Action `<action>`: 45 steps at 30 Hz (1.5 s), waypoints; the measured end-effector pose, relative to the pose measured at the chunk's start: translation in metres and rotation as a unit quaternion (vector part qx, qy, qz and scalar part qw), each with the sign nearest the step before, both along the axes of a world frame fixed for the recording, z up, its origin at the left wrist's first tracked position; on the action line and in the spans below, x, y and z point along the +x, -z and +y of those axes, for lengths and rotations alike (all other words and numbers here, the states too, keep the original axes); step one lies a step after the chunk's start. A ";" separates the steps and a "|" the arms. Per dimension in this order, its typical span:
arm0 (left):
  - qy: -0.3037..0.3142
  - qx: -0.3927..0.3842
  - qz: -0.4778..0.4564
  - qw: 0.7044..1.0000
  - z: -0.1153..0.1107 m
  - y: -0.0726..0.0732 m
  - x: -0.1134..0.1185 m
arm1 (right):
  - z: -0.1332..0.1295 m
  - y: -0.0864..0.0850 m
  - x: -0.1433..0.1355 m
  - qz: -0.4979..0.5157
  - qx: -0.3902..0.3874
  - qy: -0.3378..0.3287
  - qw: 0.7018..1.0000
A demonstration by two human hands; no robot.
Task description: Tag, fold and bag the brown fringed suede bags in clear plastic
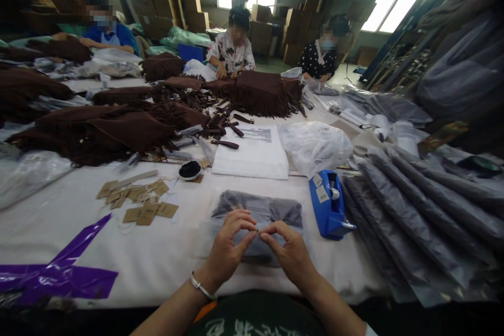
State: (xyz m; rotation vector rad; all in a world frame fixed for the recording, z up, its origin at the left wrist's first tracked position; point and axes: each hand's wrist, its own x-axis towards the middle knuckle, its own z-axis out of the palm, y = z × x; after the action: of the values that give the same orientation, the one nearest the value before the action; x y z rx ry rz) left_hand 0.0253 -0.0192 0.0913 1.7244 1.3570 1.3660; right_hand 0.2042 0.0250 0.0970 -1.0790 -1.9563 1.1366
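**Grey garment, bagged but not sealed**

Grey folded garment in a clear plastic bag (258, 220) lies on the white cloth table (165, 252), left of the blue tape dispenser (329, 205); bagging looks done, sealing left. Left hand (226, 249) and right hand (293, 254) pinch something tiny between fingertips, probably tape. Labels are too small to read.

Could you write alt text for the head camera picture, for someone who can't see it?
Two bare hands, left hand and right hand, meet fingertip to fingertip over a folded grey garment in a clear plastic bag on a white-covered table. A blue tape dispenser stands to the right.
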 end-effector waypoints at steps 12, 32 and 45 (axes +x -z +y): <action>-0.138 -0.059 0.241 0.959 0.008 0.060 -0.086 | 0.074 -0.027 -0.045 -0.232 0.002 -0.231 0.945; -0.190 -0.076 0.302 0.931 0.004 0.081 -0.066 | 0.107 -0.001 -0.118 -0.563 0.093 -0.131 0.811; -0.259 0.016 0.197 0.945 0.003 0.097 -0.087 | 0.119 0.024 -0.063 -0.474 0.074 -0.070 0.875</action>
State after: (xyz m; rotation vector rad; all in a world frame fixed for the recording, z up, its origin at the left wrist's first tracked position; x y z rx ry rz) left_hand -0.0613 -0.0157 -0.0057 1.8024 2.1404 1.3453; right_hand 0.1414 0.1439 0.0734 -1.6112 -2.8347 0.4963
